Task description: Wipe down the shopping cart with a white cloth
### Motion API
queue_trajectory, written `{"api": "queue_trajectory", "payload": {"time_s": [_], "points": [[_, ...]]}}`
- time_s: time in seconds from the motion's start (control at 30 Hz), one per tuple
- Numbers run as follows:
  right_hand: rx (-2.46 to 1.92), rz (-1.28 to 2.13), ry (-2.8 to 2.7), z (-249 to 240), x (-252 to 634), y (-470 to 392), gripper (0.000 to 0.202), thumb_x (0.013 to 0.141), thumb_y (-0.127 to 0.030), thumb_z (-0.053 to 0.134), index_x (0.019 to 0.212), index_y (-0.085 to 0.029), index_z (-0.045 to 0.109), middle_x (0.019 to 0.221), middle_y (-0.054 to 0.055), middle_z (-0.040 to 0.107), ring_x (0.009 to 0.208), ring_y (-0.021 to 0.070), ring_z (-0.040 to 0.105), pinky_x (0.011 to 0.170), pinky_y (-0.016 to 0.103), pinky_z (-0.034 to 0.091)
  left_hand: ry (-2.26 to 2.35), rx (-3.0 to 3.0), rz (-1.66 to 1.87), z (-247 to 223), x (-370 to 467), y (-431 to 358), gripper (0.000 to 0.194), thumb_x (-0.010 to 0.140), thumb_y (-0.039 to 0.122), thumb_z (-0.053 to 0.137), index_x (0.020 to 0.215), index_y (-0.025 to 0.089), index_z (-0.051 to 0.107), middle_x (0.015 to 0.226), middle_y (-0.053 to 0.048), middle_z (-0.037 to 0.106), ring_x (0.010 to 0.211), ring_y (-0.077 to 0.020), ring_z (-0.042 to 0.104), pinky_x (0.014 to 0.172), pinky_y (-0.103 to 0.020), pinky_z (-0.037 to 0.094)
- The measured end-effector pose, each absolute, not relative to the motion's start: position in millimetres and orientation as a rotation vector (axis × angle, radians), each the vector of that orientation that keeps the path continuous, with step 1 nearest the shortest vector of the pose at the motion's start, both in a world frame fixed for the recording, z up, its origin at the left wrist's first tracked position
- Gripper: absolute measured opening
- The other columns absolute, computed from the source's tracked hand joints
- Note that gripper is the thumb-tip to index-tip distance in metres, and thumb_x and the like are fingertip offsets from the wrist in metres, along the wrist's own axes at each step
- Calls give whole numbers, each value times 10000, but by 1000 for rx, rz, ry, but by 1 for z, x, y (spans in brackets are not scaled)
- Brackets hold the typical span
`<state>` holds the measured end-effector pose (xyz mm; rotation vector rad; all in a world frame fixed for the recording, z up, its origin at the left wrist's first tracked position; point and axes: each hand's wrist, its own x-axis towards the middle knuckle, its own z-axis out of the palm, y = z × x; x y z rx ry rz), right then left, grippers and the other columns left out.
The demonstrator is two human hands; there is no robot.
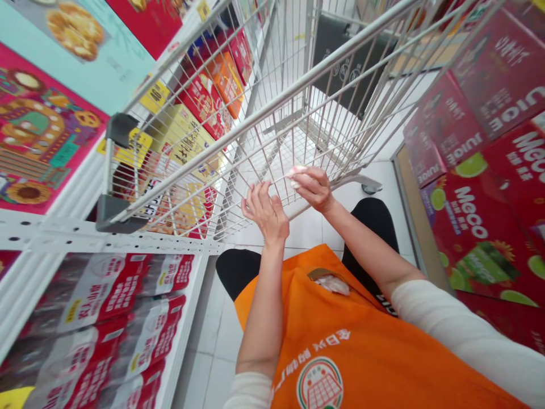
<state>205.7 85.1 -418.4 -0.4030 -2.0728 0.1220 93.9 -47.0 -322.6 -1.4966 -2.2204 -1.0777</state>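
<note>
In front of me stands a wire shopping cart [238, 136], its metal basket running across the view. My left hand [266, 211] is at the near side of the basket, its fingers curled over a thin wire. A short way to the right, my right hand [314, 187] pinches a crumpled white cloth or tissue [297, 171] against the same wire side. The cloth is partly hidden by the fingers, so its exact kind is unclear.
Shelves with boxed goods [193, 133] and wrapped bottle packs [97, 312] line the left. Red juice cartons [477, 221] are stacked on the right. A dark panel [351, 59] hangs inside the cart. My orange apron [361, 341] covers my lap above the tiled floor.
</note>
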Motion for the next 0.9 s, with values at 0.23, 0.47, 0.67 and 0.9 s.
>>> {"api": "queue_trajectory", "payload": {"time_s": [0.23, 0.47, 0.67, 0.9], "points": [[-344, 100, -2192, -434, 212, 77, 287, 1011, -279, 486, 793, -241, 668, 1130, 8, 764, 1158, 148, 654, 953, 353, 602, -2253, -1488, -1064, -326, 90, -44, 545, 1037, 420, 218, 1318, 174, 615, 1336, -129, 628, 1406, -221, 439, 1223, -441, 137], [-470, 56, -2033, -424, 207, 85, 176, 995, -251, 528, 895, -267, 671, 1157, 12, 750, 1188, 135, 638, 1043, 363, 565, -2204, -1470, -1077, -329, 92, -44, 551, 1038, 426, 227, 1314, 145, 614, 1319, -154, 626, 1408, -231, 440, 1229, -438, 126], [-307, -67, -2119, -433, 210, 76, 228, 1003, -247, 506, 831, -230, 653, 1129, 6, 766, 1129, 148, 667, 908, 345, 628, -2245, -1476, -1048, -331, 91, -44, 538, 1031, 421, 231, 1324, 160, 600, 1341, -152, 611, 1438, -235, 406, 1238, -454, 108], [-437, 126, -2087, -422, 210, 93, 173, 990, -244, 530, 937, -274, 691, 1179, 23, 743, 1218, 153, 626, 1068, 405, 555, -2192, -1505, -1059, -334, 90, -43, 534, 1025, 428, 268, 1340, 123, 574, 1372, -170, 588, 1493, -253, 323, 1254, -471, 63]]}}
